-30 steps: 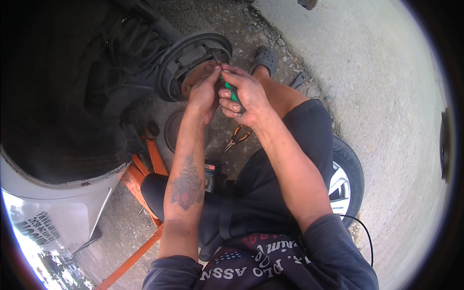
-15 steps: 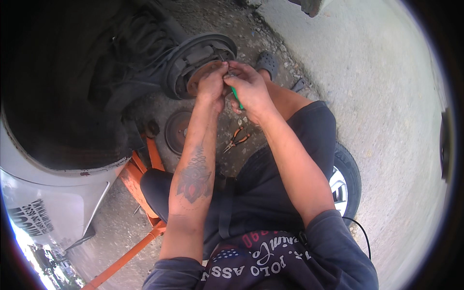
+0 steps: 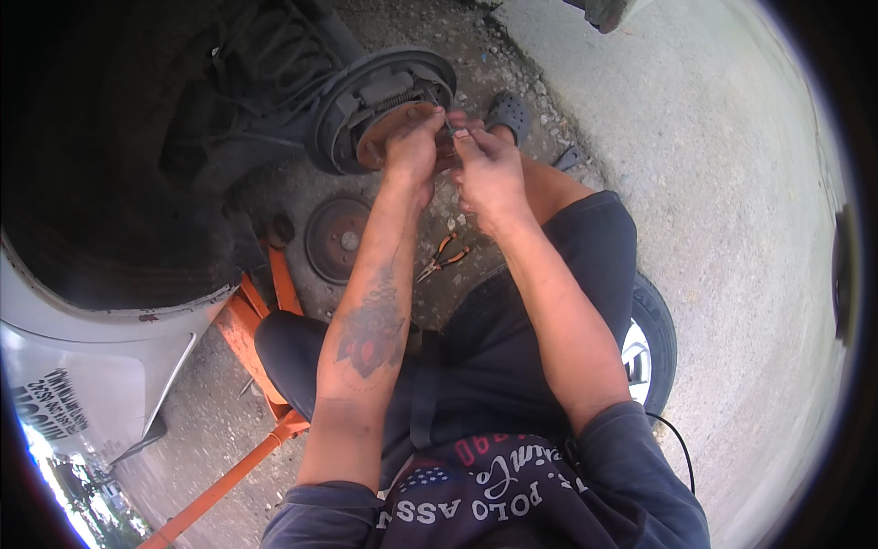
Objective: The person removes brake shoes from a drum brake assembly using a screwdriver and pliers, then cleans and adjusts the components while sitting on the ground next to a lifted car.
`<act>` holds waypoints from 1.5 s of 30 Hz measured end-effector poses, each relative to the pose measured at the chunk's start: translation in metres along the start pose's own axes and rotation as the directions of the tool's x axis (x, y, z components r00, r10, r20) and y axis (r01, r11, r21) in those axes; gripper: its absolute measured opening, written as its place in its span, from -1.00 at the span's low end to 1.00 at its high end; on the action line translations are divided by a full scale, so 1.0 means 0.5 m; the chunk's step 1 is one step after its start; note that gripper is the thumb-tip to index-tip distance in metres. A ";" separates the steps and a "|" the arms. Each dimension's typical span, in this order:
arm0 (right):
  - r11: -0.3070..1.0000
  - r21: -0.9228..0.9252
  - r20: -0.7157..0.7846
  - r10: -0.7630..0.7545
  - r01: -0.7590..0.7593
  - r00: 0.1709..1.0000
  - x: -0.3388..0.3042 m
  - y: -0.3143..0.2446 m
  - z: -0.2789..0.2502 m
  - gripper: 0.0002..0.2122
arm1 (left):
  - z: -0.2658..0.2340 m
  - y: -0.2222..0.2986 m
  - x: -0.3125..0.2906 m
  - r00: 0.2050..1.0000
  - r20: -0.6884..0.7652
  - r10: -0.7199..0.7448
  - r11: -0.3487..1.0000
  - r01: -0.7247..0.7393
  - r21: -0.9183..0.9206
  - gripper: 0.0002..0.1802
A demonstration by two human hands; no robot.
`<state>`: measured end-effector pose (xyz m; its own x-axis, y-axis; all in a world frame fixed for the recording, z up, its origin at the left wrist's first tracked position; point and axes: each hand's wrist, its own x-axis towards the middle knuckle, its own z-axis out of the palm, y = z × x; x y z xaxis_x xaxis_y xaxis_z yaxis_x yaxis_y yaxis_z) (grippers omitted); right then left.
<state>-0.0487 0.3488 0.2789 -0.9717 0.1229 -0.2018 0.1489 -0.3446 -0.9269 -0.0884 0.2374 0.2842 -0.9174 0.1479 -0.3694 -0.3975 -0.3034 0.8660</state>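
A drum brake assembly [image 3: 389, 90], its backing plate, shoes and spring exposed, sits at the axle end, with a rusty hub flange [image 3: 370, 146] in its middle. My left hand [image 3: 412, 151] lies against the flange, closed, thumb at its right edge; most of its fingers are hidden, and what they grip cannot be made out. Just right of it, my right hand [image 3: 489, 174] is closed round the handle of a screwdriver [image 3: 433, 95]. Its thin shaft points up into the brake's right side. The green handle is almost wholly covered by my fingers.
A removed brake drum [image 3: 322, 240] and orange-handled pliers [image 3: 444, 257] lie on the gritty ground. An orange jack [image 3: 247, 334] stands by the white car body [image 3: 110, 348]. A wheel [image 3: 654, 343] lies beside my right leg; a pale wall [image 3: 732, 183] rises at right.
My right hand has turned and shifted slightly right, covering the green handle that showed below it. My left hand has moved slightly up and right, still by the flange.
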 end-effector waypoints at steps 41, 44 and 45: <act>0.987 -0.061 0.176 0.157 -0.149 0.972 0.016 -0.026 -0.028 -0.82 | 0.011 -0.003 -0.004 0.995 -0.047 0.083 0.997 -0.083 0.010 -0.72; 0.872 -0.434 0.095 -0.207 0.227 0.974 0.015 0.002 -0.001 -0.79 | 0.009 -0.008 -0.001 0.989 -0.090 0.117 0.986 -0.126 -0.106 -0.74; 0.796 -0.497 0.112 -0.335 0.345 0.935 0.014 0.005 0.005 -0.78 | 0.009 -0.008 0.000 0.986 -0.113 0.126 0.985 -0.138 -0.107 -0.74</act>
<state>-0.0555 0.3465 0.2758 -0.9794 0.1265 0.1573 -0.1252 0.2303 -0.9650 -0.0870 0.2431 0.2821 -0.9559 0.0010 -0.2936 -0.2668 -0.4201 0.8674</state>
